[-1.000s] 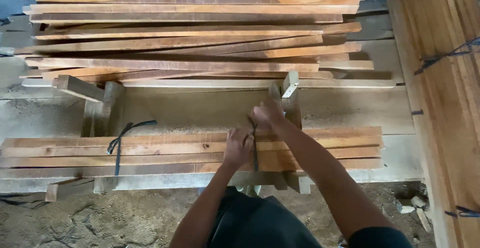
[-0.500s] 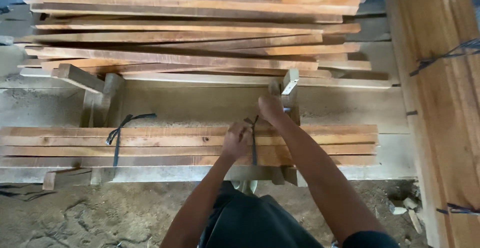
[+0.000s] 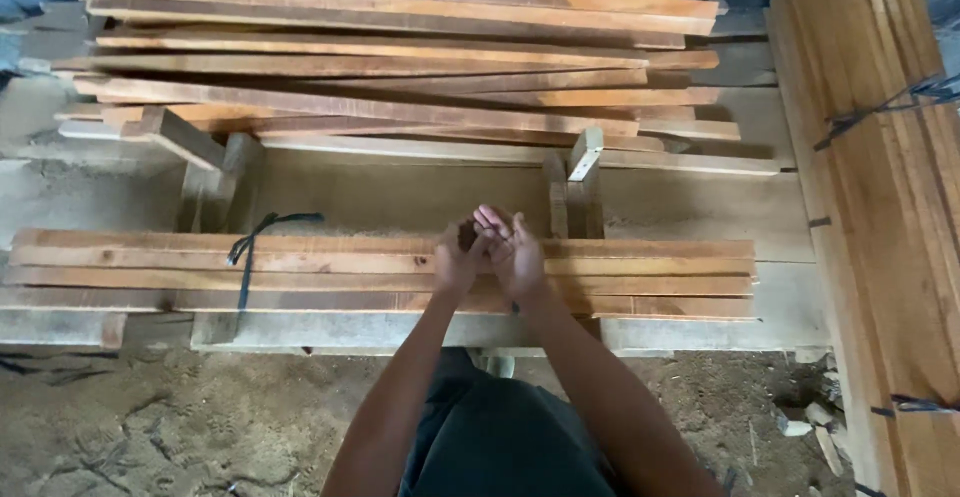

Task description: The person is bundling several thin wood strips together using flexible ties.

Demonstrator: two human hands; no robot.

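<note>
Your two hands are bunched together right over the bundle of wooden slats [image 3: 380, 275] that lies across the tabletop [image 3: 400, 192] in front of you. Your left hand [image 3: 458, 257] has its fingers curled in narrow, and your right hand [image 3: 512, 249] is pressed against it at 3 o'clock, fingers half curled too. There's a bit of something dark between them, but I honestly can't tell if either hand is actually pinching it, it's too small to make out.

The bundle itself: a flat stack of long thin slats, reddish-brown to pale tan, laid side by side, running from 9 o'clock to 3 o'clock across the near edge of the tabletop. Edges are a bit uneven, the ends not quite flush. A black strap [image 3: 247, 257] wraps it toward 9 o'clock from your hands, with a loose tail curling up off the top.

Just past your hands at 1 o'clock there's an upright wooden stop block [image 3: 580, 182], and another one [image 3: 205, 162] sits toward 10 o'clock. Beyond that, at 12 o'clock, a loose pile of slats [image 3: 400, 57] spreads messily. Over at 3 o'clock, a tall stack of strapped bundles [image 3: 880, 177]. Dirt floor [image 3: 180, 417] below you.
</note>
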